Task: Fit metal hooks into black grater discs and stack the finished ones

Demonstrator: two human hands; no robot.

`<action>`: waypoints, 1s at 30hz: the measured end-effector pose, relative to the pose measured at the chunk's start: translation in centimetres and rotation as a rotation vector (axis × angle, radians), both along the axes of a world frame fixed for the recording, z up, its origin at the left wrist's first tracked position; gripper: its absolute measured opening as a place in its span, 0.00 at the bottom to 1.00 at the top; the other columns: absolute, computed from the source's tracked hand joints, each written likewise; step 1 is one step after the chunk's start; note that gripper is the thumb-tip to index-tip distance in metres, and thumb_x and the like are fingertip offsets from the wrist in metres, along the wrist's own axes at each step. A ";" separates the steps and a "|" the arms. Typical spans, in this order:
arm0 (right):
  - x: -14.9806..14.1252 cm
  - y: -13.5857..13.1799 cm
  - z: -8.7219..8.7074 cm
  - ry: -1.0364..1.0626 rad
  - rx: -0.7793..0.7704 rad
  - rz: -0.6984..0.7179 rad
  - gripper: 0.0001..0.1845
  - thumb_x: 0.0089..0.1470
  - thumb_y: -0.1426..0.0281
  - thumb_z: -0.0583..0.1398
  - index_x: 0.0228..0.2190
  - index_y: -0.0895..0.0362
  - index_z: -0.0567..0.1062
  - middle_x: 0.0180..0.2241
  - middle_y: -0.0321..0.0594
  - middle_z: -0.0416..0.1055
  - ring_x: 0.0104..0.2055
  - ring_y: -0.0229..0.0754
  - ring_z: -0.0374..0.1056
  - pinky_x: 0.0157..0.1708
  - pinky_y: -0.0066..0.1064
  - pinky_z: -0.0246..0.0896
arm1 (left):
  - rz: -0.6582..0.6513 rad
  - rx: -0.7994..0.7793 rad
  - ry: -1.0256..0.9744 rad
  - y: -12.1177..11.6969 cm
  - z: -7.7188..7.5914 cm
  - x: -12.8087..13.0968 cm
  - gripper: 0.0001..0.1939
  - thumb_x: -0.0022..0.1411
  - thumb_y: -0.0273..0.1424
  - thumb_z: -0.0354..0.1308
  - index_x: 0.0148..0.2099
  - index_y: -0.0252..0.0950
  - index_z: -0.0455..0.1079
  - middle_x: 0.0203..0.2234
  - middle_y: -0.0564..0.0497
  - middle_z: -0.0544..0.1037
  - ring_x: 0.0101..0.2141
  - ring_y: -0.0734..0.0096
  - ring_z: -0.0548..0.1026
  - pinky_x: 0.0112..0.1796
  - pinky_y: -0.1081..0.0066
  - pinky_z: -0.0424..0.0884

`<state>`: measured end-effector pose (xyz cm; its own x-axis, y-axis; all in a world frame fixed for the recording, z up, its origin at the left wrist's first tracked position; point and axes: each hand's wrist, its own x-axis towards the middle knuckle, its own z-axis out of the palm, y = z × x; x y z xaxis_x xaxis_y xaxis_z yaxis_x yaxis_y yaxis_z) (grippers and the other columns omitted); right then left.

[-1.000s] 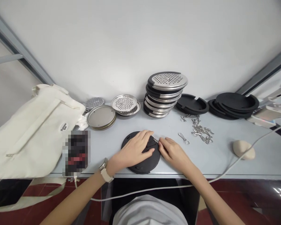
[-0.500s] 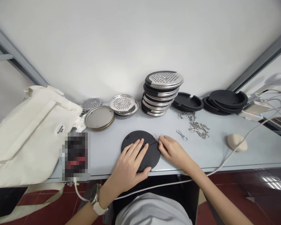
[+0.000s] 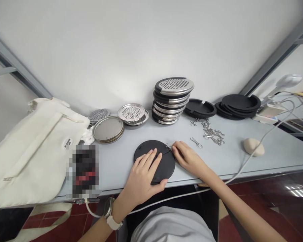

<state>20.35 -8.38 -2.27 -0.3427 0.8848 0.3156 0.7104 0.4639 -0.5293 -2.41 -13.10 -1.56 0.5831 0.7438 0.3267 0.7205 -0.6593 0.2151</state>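
Grey tabletop (image 3: pixel 116 161) runs out just below the left thumb, its front edge passing under the left palm and, farther along, under the right forearm. To the left of the left hand (image 3: pixel 142 179), more of that grey surface stretches as far as a blurred dark-and-red object (image 3: pixel 84 173) and a big cream fabric bag (image 3: pixel 40 151). Ahead of the left fingertips, it reaches to a stack of flat, round grey-metal plates (image 3: pixel 108 128) and to round silver perforated plates (image 3: pixel 131 112). A tall stack of silver and black discs (image 3: pixel 170 104) stands farther ahead, between the two hands' directions. To the right of the right hand (image 3: pixel 188 159), the surface widens toward a rounded beige object (image 3: pixel 254 147), with a thin white cable (image 3: pixel 242 168) curving near the forearm.

The flat, round black disc (image 3: pixel 166 164) lies under the left fingers, which are moderately spread and laid flat across it, thumb out by its near rim. The right fingers are bunched together, pinching a small silver metal clip (image 3: pixel 168 147) whose loop points toward the disc's upper right rim; the gripped end is hidden. Beyond the right knuckles lie a single loose silver clip (image 3: pixel 196 142) and, farther off, a heap of similar clips (image 3: pixel 214 136).
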 end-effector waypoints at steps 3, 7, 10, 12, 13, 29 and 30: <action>0.2 0.1 -0.1 0.089 0.029 0.007 0.10 0.66 0.69 0.48 0.38 0.55 0.68 0.35 0.44 0.71 0.38 0.45 0.68 0.40 0.36 0.65 | 0.000 0.002 -0.015 0.0 0.0 0.1 0.34 0.62 0.40 0.56 0.67 0.33 0.56 0.65 0.41 0.59 0.62 0.53 0.60 0.58 0.56 0.60; 0.4 0.1 0.1 0.146 0.023 0.020 0.13 0.65 0.70 0.48 0.46 0.55 0.70 0.40 0.47 0.74 0.41 0.46 0.71 0.42 0.38 0.67 | -0.001 0.002 -0.015 0.0 -0.1 0.0 0.34 0.63 0.40 0.56 0.67 0.34 0.56 0.65 0.41 0.59 0.62 0.52 0.60 0.57 0.55 0.60; 0.3 0.0 0.3 0.122 0.013 0.092 0.17 0.65 0.71 0.48 0.52 0.54 0.69 0.42 0.46 0.74 0.44 0.46 0.70 0.46 0.40 0.67 | -0.003 0.010 -0.007 0.1 -0.2 0.0 0.34 0.63 0.40 0.55 0.67 0.34 0.55 0.65 0.41 0.59 0.62 0.52 0.60 0.57 0.56 0.60; 0.2 0.0 0.3 0.106 0.019 0.135 0.19 0.65 0.73 0.48 0.53 0.53 0.69 0.41 0.45 0.73 0.45 0.46 0.69 0.46 0.40 0.67 | -0.003 0.017 0.004 0.1 -0.3 -0.1 0.33 0.64 0.40 0.55 0.68 0.34 0.55 0.65 0.41 0.58 0.62 0.53 0.60 0.58 0.56 0.60; 0.1 0.0 0.3 0.101 0.024 0.141 0.19 0.65 0.73 0.47 0.53 0.53 0.69 0.41 0.45 0.73 0.45 0.46 0.69 0.46 0.40 0.67 | -0.002 0.020 0.009 0.1 -0.3 -0.1 0.33 0.64 0.40 0.55 0.68 0.34 0.55 0.65 0.41 0.58 0.62 0.53 0.59 0.58 0.56 0.60; 0.1 0.0 0.2 0.112 -0.038 0.148 0.21 0.63 0.75 0.48 0.56 0.55 0.66 0.47 0.47 0.73 0.47 0.45 0.70 0.47 0.39 0.66 | 0.010 0.001 0.013 0.2 -0.2 -0.2 0.34 0.63 0.38 0.56 0.68 0.35 0.54 0.65 0.44 0.58 0.63 0.55 0.59 0.59 0.57 0.58; 0.0 0.0 0.2 0.120 -0.043 0.147 0.20 0.64 0.75 0.48 0.55 0.55 0.66 0.47 0.47 0.72 0.47 0.45 0.70 0.47 0.39 0.66 | 0.010 0.004 0.011 0.2 -0.2 -0.2 0.34 0.63 0.38 0.56 0.68 0.35 0.54 0.65 0.44 0.58 0.63 0.55 0.59 0.59 0.57 0.58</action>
<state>20.39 -8.35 -2.05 -0.4313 0.8417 0.3248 0.5674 0.5329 -0.6277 -2.60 -12.94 -1.75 0.5794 0.7482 0.3233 0.7291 -0.6531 0.2048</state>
